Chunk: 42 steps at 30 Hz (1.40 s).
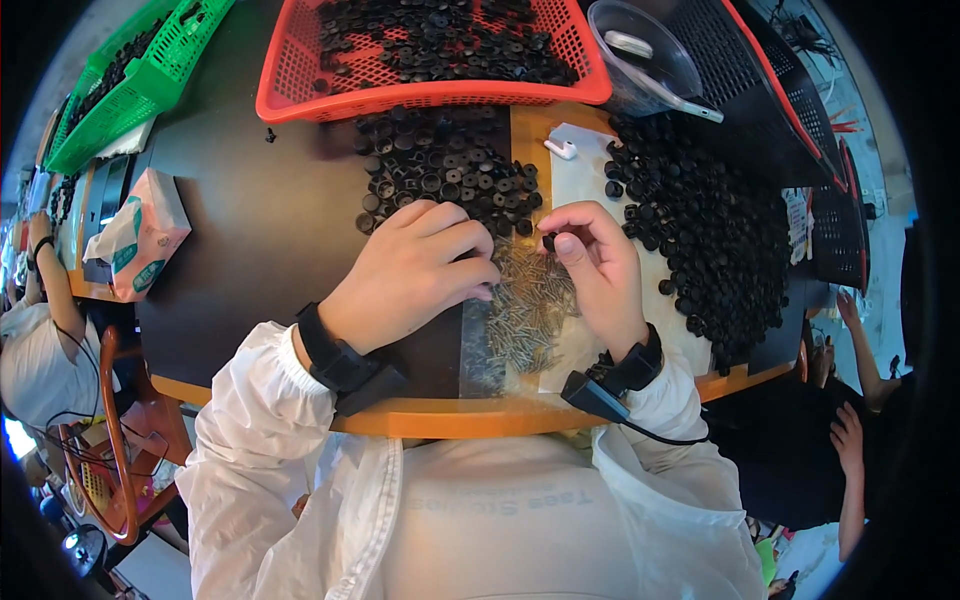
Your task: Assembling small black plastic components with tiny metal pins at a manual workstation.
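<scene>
Between the thumb and fingers of my right hand [602, 275] is a small round black plastic cap [549, 241], held above the near pile. My left hand [415, 270] is just left of it, palm down, with curled fingers at the lower edge of a spread of black plastic caps and discs [450, 165]. Whatever its fingertips grip is hidden. Below and between both hands lies a heap of small metal screws [525, 325] on clear film. To the right, a large mound of black caps [710, 240] covers part of a white sheet [585, 180].
A red basket [430, 97] of black parts stands at the far side. Beside it are a clear tub [640, 85], a white earbud [561, 148] and black crates [735, 75]. A tissue pack [150, 235] and green basket [130, 115] are left. Other people sit at both sides.
</scene>
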Motion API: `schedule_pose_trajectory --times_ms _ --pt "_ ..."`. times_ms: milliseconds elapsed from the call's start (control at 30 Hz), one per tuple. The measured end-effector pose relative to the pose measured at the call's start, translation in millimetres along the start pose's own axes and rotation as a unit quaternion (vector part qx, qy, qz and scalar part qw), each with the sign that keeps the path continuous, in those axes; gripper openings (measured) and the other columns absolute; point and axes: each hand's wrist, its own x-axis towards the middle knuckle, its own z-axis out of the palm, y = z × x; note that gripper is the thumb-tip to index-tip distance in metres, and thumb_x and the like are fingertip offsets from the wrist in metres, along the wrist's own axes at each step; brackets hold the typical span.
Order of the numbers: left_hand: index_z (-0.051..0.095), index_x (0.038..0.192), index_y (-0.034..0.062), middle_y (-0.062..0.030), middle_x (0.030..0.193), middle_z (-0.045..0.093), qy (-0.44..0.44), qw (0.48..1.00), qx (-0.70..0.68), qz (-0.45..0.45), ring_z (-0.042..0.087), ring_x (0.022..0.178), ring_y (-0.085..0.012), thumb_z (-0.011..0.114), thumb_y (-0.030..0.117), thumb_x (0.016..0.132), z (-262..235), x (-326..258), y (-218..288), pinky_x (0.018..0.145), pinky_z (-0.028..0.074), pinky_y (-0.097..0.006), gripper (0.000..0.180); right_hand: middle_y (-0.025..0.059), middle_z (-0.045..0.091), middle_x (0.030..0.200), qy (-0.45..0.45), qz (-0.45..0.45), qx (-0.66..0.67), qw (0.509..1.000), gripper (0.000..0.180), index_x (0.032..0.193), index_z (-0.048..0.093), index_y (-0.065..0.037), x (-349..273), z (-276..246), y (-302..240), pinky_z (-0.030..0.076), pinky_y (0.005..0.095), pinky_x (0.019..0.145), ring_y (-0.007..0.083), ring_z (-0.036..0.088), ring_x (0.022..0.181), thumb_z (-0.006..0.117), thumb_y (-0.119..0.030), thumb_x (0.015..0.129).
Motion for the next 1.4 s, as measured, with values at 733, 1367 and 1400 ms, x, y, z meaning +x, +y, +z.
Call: schedule_pose_trajectory --times_ms 733,1367,1400 --pt "0.075 0.090 0.0073 -0.0048 0.087 0.071 0.183 0.942 -0.261 -0.109 0.064 0.076 -0.0185 0.076 0.003 0.071 0.9 -1.6 10.7 0.068 0.049 -0.030 0.020 0.0032 0.057 0.098 -0.081 0.065 0.185 0.977 0.022 0.104 0.056 -0.003 -5.2 6.4 -3.2 0.048 0.0261 0.088 0.0106 0.057 0.095 0.066 0.003 0.086" --pt "0.078 0.092 0.0178 0.0021 0.084 0.062 0.182 0.932 -0.277 -0.147 0.055 0.076 -0.0159 0.080 0.005 0.068 9.9 -5.8 14.8 0.066 0.045 -0.028 0.027 0.0060 0.061 0.096 -0.076 0.039 0.108 0.990 0.024 0.099 0.058 0.000 -12.5 13.1 -3.2 0.053 0.0272 0.082 0.0129 0.062 0.089 0.072 0.005 0.080" --pt "0.078 0.092 0.0180 0.0024 0.084 0.062 0.181 0.940 -0.254 -0.138 0.055 0.076 -0.0161 0.079 0.005 0.068 8.4 -4.4 13.8 0.066 0.045 -0.028 0.028 0.0064 0.062 0.096 -0.067 0.039 0.149 0.986 0.024 0.099 0.058 0.000 -13.3 12.5 0.7 0.053 0.0271 0.082 0.0131 0.062 0.089 0.072 0.005 0.080"
